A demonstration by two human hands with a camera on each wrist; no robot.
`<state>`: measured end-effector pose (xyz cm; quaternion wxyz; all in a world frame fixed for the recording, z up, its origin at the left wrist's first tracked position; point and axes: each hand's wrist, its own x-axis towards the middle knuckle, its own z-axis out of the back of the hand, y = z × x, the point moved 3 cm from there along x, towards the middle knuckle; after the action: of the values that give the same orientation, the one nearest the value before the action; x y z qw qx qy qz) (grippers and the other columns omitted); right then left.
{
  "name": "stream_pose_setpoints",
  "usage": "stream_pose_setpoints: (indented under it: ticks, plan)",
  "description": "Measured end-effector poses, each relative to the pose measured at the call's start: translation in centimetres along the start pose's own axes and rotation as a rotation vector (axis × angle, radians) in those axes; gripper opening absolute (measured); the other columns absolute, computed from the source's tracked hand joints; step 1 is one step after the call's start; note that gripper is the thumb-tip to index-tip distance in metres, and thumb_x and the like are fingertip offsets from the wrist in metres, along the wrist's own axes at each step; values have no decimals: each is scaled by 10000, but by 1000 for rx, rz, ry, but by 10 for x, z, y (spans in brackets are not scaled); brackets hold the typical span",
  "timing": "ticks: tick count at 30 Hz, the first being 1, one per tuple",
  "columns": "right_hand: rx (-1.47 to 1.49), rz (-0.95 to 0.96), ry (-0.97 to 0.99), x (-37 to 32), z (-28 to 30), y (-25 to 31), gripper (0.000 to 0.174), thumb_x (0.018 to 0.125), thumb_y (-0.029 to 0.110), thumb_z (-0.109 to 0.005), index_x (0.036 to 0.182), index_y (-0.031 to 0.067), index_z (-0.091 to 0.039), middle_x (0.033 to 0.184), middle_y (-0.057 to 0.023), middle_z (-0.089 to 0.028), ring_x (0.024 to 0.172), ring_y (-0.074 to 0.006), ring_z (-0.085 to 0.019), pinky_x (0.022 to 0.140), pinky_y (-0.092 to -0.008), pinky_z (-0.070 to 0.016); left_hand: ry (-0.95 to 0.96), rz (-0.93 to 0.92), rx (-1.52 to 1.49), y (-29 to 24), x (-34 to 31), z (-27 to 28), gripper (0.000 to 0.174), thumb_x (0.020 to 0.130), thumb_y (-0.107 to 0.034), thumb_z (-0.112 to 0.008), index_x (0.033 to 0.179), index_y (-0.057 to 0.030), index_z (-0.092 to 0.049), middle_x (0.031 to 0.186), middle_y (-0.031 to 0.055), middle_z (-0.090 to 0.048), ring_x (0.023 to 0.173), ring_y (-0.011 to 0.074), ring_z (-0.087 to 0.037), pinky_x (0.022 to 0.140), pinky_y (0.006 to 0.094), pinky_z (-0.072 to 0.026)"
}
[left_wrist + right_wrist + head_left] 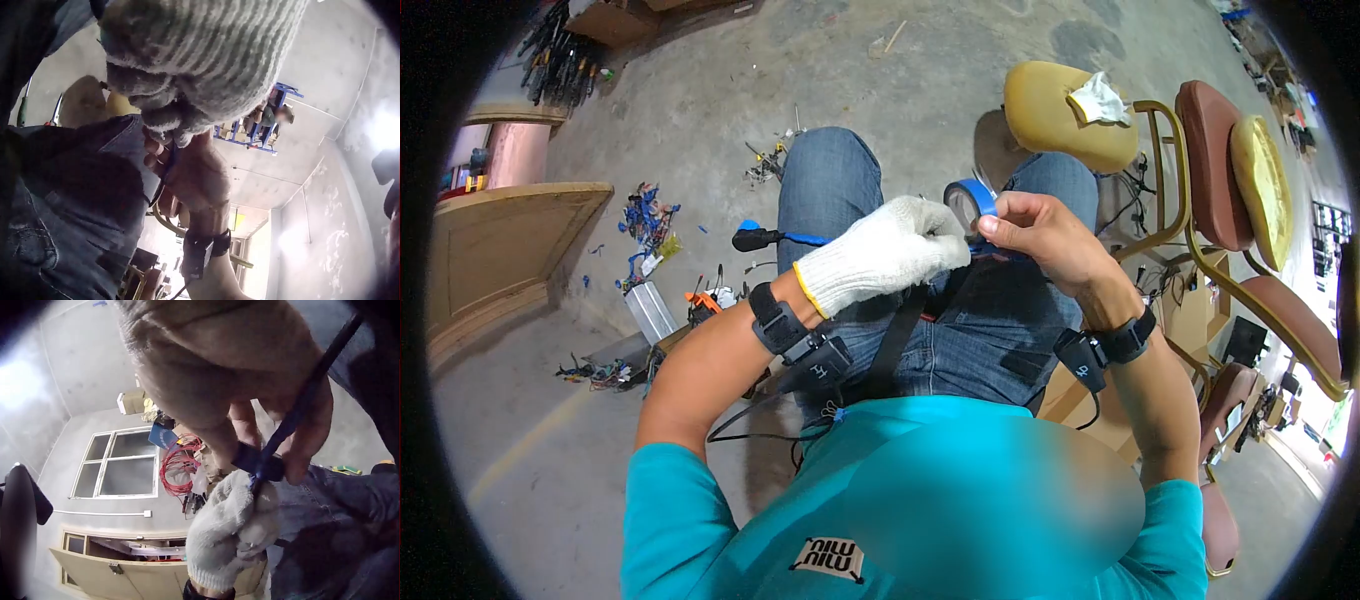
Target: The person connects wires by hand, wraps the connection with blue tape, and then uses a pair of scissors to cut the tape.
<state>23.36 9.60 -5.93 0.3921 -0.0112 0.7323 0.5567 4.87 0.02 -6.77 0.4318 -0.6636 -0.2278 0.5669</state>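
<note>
My left hand [885,252], in a white knitted glove, grips a thin dark cable above the lap. To its left, the cable's blue length [805,240] ends in a black plug [752,238]. My bare right hand [1055,240] pinches a roll of blue tape [982,197] close to the gloved fingertips. Seen from the right wrist, the roll [261,465] is nearly edge-on across the cable [300,406], between the right hand [231,369] and the glove [228,528]. The left wrist view shows the glove [200,62] hiding most of the cable, with the right hand [199,175] beyond.
Jeans-covered legs [825,185] lie under both hands. On the floor at the left are a pile of blue cable pieces [645,220] and a wooden cabinet [520,260]. A yellow stool [1050,115] bearing a white glove [1100,100] and several chairs stand at the right.
</note>
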Motion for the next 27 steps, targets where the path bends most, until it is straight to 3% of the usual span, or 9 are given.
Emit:
stream_pose_setpoints:
  ticks: [4,6,10,11,12,14,15,21,27]
  plan:
    - [-87,108,-71,-20,-10,17,255,910,268,-817,984,37,-740,993,-41,-740,978,-164,-666,950,-317,-489,-18,17,7,-5,0,7,238,903,-253,-697,947,-20,-717,800,8,-666,707,88,-579,639,268,-463]
    - [-371,390,-211,-29,-9,20,258,860,224,-847,980,23,-738,1038,-60,-737,1075,-213,-638,992,-356,-474,-52,12,-78,-7,-1,11,247,901,-263,-687,948,-23,-721,793,1,-654,700,87,-565,636,264,-459]
    - [-625,487,-272,-53,-21,39,368,855,67,-757,1215,41,-683,1195,-122,-708,1192,-269,-611,1057,-377,-443,-72,-28,-114,-9,5,14,235,913,-254,-673,950,-28,-724,791,-9,-642,701,85,-551,638,261,-454]
    - [-442,405,-237,-56,-20,32,499,876,34,-674,1364,13,-572,1269,-150,-684,1260,-254,-591,1098,-369,-419,-88,-22,-107,-7,6,14,229,917,-245,-667,953,-26,-725,791,-11,-640,708,83,-548,647,261,-455]
    - [-441,404,-237,-56,-18,31,499,876,34,-674,1364,13,-572,1269,-150,-684,1260,-254,-591,1098,-369,-419,-103,-15,-99,-6,7,14,224,922,-236,-662,957,-25,-725,792,-13,-638,715,81,-546,655,261,-455]
    - [103,257,-152,-53,-10,24,491,974,106,-633,1427,-20,-494,1283,-149,-681,1295,-226,-575,1100,-366,-429,-112,-27,-65,-7,7,14,227,927,-233,-660,966,-20,-727,799,-11,-643,728,83,-552,668,261,-459]
    - [62,235,-231,-50,-11,23,390,1059,208,-589,1366,-31,-566,1227,-115,-703,1221,-177,-610,1048,-332,-466,-121,-37,-33,-7,6,14,231,932,-230,-658,975,-15,-729,807,-9,-649,742,85,-559,681,261,-463]
    - [-6,173,-187,-33,-5,12,249,1040,235,-663,1049,-8,-717,1083,-66,-732,968,-88,-635,908,-267,-500,-69,-7,-45,-7,3,10,240,936,-228,-678,1010,-7,-735,848,9,-681,795,93,-588,717,265,-483]
    - [156,208,-25,-24,-4,4,210,958,221,-765,974,19,-708,1084,-61,-700,1027,-134,-614,975,-300,-466,-70,-30,-43,-3,1,9,226,930,-210,-677,1005,-4,-732,885,23,-712,823,90,-616,753,270,-502]
